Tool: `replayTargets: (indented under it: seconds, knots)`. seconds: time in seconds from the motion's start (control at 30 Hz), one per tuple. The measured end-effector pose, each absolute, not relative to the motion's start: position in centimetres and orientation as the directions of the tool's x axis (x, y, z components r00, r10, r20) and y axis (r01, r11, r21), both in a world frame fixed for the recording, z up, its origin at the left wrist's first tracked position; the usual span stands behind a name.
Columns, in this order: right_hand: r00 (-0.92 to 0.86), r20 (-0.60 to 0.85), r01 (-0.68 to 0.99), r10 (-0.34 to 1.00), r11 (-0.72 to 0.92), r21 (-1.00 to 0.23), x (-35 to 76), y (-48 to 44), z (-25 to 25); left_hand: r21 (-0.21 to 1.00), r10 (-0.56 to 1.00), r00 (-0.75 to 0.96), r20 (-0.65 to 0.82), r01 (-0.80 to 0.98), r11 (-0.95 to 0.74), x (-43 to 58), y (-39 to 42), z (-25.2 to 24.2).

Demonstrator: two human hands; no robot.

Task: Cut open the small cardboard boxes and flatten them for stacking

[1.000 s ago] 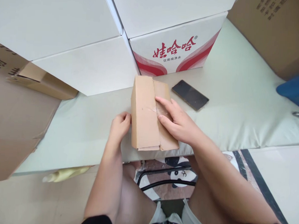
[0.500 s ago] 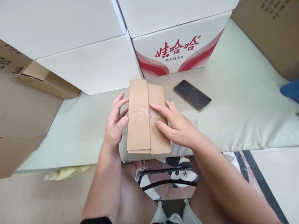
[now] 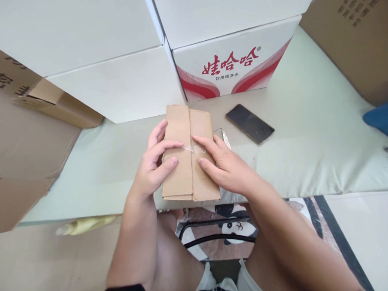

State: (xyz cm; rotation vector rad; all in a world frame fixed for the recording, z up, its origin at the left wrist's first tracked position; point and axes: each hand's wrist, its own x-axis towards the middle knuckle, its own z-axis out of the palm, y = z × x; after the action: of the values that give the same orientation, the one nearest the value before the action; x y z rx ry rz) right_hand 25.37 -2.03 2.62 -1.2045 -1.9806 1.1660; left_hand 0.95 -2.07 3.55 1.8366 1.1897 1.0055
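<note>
A small brown cardboard box point(image 3: 176, 177) rests near the front edge of the pale green surface, its two top flaps meeting at a seam. A crinkled strip of clear tape point(image 3: 195, 149) crosses that seam at the middle. My left hand point(image 3: 154, 161) grips the box's left side, with the index finger and thumb on the top and the other fingers down along the side. From the right, my right hand point(image 3: 223, 164) holds the opposite side, index finger and thumb lying on the right flap. Its remaining fingers are partly hidden beside the box.
A slim silvery item point(image 3: 226, 139) lies just beyond my right hand, with a black phone point(image 3: 250, 123) farther right. White cartons point(image 3: 119, 86) and a red-marked carton point(image 3: 236, 70) stand behind. Large brown boxes point(image 3: 20, 142) flank the left; a blue object point(image 3: 383, 119) is at right.
My left hand has moved right onto the box, its index finger and thumb now on the top. The box has shifted slightly left, uncovering more of the silvery item. My right hand stays on it.
</note>
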Motion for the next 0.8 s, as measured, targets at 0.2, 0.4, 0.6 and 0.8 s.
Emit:
replayTargets:
  seconds: [0.2,0.4,0.6,0.8]
  knots:
    - [-0.348,0.169,0.423,0.922,0.315,-0.85,24.9,-2.2,2.3,0.868,0.931,0.286,0.229,0.373,-0.328,1.0,-2.2,3.3]
    - [-0.311,0.326,0.45,0.893,0.441,-0.777,24.5,-2.0,2.5,0.912,0.938,0.259,0.23,0.28,-0.301,2.0,-2.3,2.4]
    - [-0.294,0.403,0.379,0.867,0.493,-0.783,24.2,-2.0,2.6,0.921,0.947,0.219,0.236,0.259,-0.29,2.8,-2.4,1.9]
    - [-0.294,0.424,0.363,0.857,0.51,-0.78,24.1,-2.0,2.4,0.931,0.955,0.199,0.221,0.247,-0.267,2.9,-2.6,1.9]
